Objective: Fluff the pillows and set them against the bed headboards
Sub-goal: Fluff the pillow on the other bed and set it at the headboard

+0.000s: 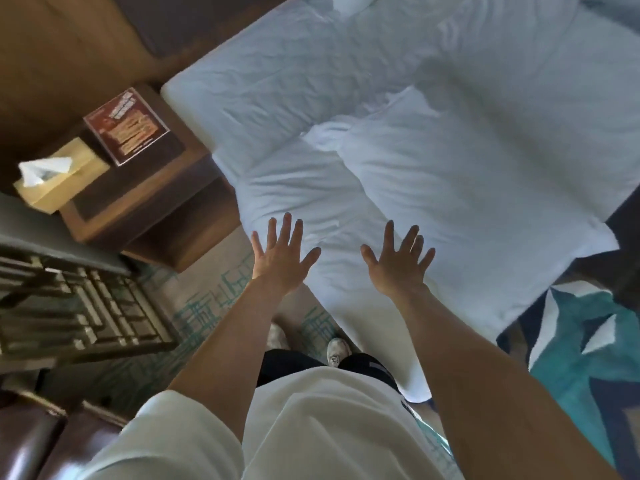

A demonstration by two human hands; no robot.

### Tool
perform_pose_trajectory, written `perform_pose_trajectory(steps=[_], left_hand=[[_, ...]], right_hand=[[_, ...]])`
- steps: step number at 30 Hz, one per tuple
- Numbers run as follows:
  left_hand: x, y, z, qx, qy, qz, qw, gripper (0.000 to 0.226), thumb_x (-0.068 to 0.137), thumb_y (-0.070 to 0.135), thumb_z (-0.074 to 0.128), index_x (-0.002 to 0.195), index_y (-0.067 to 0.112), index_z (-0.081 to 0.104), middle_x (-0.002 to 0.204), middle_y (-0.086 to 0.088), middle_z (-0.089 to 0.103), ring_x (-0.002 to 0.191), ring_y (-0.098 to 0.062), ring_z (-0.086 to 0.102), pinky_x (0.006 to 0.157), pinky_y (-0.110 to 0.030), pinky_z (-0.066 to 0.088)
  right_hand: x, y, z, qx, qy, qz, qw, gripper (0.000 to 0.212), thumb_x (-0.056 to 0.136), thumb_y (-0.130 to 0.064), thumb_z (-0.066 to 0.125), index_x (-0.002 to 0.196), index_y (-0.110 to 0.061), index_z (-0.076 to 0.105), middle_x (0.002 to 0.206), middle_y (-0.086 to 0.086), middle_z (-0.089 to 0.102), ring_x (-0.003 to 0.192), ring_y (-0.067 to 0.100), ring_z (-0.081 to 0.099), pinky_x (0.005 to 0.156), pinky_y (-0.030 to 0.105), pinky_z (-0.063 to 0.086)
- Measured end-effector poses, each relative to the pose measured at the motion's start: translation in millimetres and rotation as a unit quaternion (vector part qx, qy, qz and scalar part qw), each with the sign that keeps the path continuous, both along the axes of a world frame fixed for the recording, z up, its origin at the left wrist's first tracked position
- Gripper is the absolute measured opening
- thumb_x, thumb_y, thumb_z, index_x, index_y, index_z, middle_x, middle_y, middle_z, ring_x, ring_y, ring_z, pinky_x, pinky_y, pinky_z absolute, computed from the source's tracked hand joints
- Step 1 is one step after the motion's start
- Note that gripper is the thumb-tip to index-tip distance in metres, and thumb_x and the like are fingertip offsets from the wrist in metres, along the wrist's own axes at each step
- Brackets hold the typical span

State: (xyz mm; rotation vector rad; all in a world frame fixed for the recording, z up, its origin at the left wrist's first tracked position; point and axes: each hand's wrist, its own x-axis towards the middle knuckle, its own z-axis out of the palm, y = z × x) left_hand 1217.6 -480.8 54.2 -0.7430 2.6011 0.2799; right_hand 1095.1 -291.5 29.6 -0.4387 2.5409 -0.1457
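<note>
Both arms reached forward over the near edge of the bed (519, 81), and both hands were open with fingers spread wide, gripping nothing. The left hand (277, 259) hovered at the bed's near left edge, its fingertips (286, 221) over the white bedding. The right hand (398, 266) was held out just to the right of it, palm down over the same stretch of bedding; whether either palm touched the fabric could not be told.

A white pillow (460, 188) lay flat on the bed beyond the right hand, near the middle of the mattress and well apart from the headboard (166, 29), whose dark panel showed at the far left. A second white pillow (298, 188), or a bunched fold of bedding, lay left of the first, just beyond the left hand; blur made the two hard to separate.

To the left of the bed stood a wooden nightstand (166, 216). On it lay a red-brown printed card (126, 128), and a tissue box (59, 174) sat just beside that, further left. Below, the person's white shirt (311, 427) and one shoe (337, 351) showed above patterned carpet (207, 306).
</note>
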Motion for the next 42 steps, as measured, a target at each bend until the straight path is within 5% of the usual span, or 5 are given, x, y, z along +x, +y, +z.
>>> perform_pose_trajectory(steps=[9,20,30,38,42], left_hand=[[-150.8,-48.4,-4.4,-0.037,0.046,-0.185,0.981,0.081,0.095,0.069,0.004,0.162,0.024,-0.005,0.169,0.002,-0.014,0.156,-0.028,-0.011,0.123,-0.06,-0.003],[-355.6,-96.1,-12.0,-0.003,0.053,-0.412,0.91,0.077,0.1,0.066,0.015,0.162,0.024,0.0,0.17,0.002,-0.012,0.156,-0.027,-0.011,0.123,-0.059,-0.005],[-551.1,-37.4,-63.0,0.006,0.111,-0.427,0.898,0.077,0.099,0.068,0.019,0.162,0.026,0.004,0.17,0.001,-0.009,0.156,-0.029,-0.008,0.122,-0.061,-0.001],[-602.1,-25.8,-156.7,-0.013,0.105,-0.394,0.913,0.079,0.089,0.073,-0.002,0.16,0.038,0.0,0.17,0.003,-0.006,0.157,-0.024,-0.005,0.124,-0.054,-0.004],[-657.6,-9.5,-175.0,-0.028,0.074,-0.378,0.923,0.069,0.094,0.072,0.005,0.158,0.047,-0.004,0.17,0.007,-0.009,0.156,-0.021,-0.009,0.123,-0.054,-0.008]], right_hand=[[-75.9,-6.5,-9.3,0.028,0.005,-0.141,0.99,0.08,0.098,-0.071,0.01,0.16,-0.028,-0.018,0.165,0.024,-0.022,0.155,0.04,-0.01,0.12,0.062,-0.01],[-181.5,-47.7,-7.6,0.028,0.05,-0.35,0.935,0.08,0.098,-0.071,0.013,0.16,-0.029,-0.016,0.166,0.02,-0.019,0.155,0.038,-0.008,0.122,0.06,-0.005],[-282.0,3.2,-54.2,0.037,0.084,-0.408,0.908,0.08,0.096,-0.072,0.012,0.16,-0.032,-0.015,0.168,0.016,-0.017,0.156,0.033,-0.01,0.122,0.058,-0.005],[-365.8,95.9,-136.5,0.06,0.108,-0.408,0.905,0.078,0.088,-0.081,0.002,0.157,-0.047,-0.01,0.17,0.009,-0.013,0.156,0.026,-0.013,0.123,0.055,-0.012],[-417.0,136.9,-162.0,0.078,0.097,-0.425,0.896,0.081,0.087,-0.082,0.002,0.158,-0.045,-0.003,0.17,0.012,-0.003,0.157,0.027,-0.006,0.123,0.057,-0.009]])
